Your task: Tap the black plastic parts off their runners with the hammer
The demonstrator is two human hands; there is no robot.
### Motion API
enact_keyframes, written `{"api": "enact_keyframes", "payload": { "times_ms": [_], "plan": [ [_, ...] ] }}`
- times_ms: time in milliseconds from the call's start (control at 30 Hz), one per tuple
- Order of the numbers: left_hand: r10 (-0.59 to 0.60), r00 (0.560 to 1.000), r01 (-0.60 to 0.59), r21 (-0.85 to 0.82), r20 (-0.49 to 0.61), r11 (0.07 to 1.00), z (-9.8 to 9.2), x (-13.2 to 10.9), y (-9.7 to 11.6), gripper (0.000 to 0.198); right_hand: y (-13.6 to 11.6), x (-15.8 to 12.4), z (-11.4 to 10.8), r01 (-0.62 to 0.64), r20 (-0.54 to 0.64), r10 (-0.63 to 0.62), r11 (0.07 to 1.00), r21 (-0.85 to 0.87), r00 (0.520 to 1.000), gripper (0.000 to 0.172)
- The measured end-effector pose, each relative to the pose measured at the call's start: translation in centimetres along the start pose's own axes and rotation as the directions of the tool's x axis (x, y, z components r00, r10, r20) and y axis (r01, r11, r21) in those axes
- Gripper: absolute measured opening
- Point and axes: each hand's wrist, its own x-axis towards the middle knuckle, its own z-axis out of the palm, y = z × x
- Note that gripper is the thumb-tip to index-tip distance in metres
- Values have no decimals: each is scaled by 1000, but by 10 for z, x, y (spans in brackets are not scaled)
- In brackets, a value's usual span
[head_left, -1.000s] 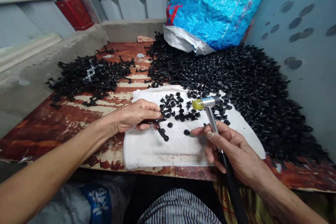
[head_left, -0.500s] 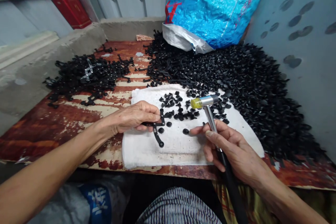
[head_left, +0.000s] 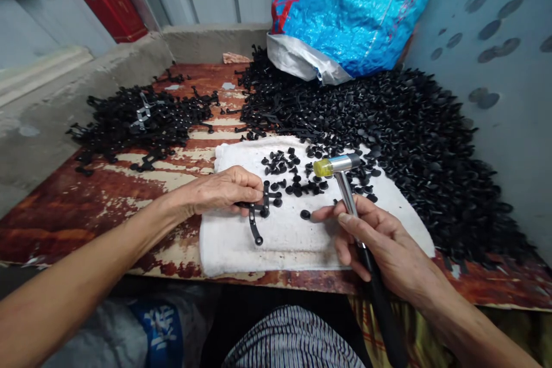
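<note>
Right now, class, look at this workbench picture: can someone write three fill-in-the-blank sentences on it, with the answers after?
1. The right hand holds a ____.
2. The left hand pins a black cross piece on the white ____.
3. The sack behind the parts pile is ____.

Answers: hammer; cloth; blue

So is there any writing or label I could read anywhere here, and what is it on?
Blue sack at the back: red printed characters along its edges, cut off and too creased to read.
Blue patch on the grey bag under the table: white characters, too blurred to read.
Red box: no writing visible.
Hammer: no marking visible.
</note>
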Motion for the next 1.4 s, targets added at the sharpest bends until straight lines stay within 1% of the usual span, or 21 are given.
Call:
{"api": "enact_keyframes", "payload": {
  "times_ms": [300, 600, 700, 767, 800, 833, 867, 900, 933, 1000, 1033, 1100, 1133, 1167, 1200, 1300, 1333, 1367, 1400],
  "plan": [
    [-32, 999, 32, 13, 5, 999, -4, 5, -5, 25, 2, -1, -2, 1, 1, -1, 1000, -4, 1000, 34],
    [-48, 999, 48, 12, 19, 999, -4, 6, -4, 25, 0, 1, -1, 1, -3, -1, 1000, -8, 1000, 34],
    [-49, 999, 49, 1, 19, 999, -4, 7, -4, 24, 5, 0, -2, -2, -14, 1, 998, -56, 1000, 34],
    [-56, 998, 56, -1, 15, 998, -4, 8, -4, 22, 8, -2, -3, 18, -43, -25, 990, -142, 999, 35],
    [-64, 998, 64, 4, 13, 998, -3, 9, -5, 21, 8, -4, -2, 47, -58, -61, 975, -218, 996, 35],
    [-70, 997, 70, 14, 9, 997, -3, 9, -5, 20, 7, -6, -1, 95, -69, -123, 945, -313, 990, 33],
    [-75, 997, 74, 27, 6, 997, -3, 9, -5, 20, 6, -9, 0, 163, -64, -208, 894, -417, 976, 31],
    [-70, 998, 70, 44, 1, 997, -3, 9, -5, 19, 3, -12, 2, 238, -38, -300, 823, -516, 953, 30],
    [-59, 998, 58, 63, 1, 996, -3, 9, -4, 19, 0, -15, 5, 315, 5, -389, 738, -596, 921, 33],
    [-23, 1000, 21, 111, 13, 994, -4, 9, -3, 19, -6, -21, 11, 448, 102, -530, 583, -678, 842, 47],
    [-2, 1000, -1, 137, 20, 991, -5, 9, -1, 19, -8, -23, 13, 498, 144, -574, 526, -690, 806, 53],
    [35, 999, -41, 182, 38, 982, -8, 10, 2, 18, -7, -23, 16, 547, 195, -615, 458, -701, 764, 63],
    [50, 997, -60, 201, 52, 978, -10, 11, 4, 17, -4, -22, 17, 557, 210, -619, 442, -704, 757, 67],
    [66, 996, -79, 217, 68, 973, -12, 12, 5, 17, 1, -20, 16, 557, 221, -610, 439, -705, 761, 68],
    [79, 993, -98, 232, 91, 968, -14, 13, 6, 17, 5, -17, 15, 548, 230, -588, 446, -708, 775, 68],
    [99, 983, -139, 267, 158, 954, -20, 16, 8, 20, 16, -10, 11, 493, 257, -475, 482, -724, 842, 63],
    [100, 980, -145, 276, 172, 950, -21, 16, 9, 21, 16, -10, 10, 482, 261, -454, 485, -730, 852, 62],
    [102, 978, -151, 283, 182, 947, -22, 17, 8, 21, 14, -11, 11, 482, 264, -453, 478, -735, 851, 61],
    [105, 976, -158, 289, 191, 944, -22, 17, 8, 22, 10, -13, 12, 496, 264, -481, 458, -738, 836, 62]
  ]
}}
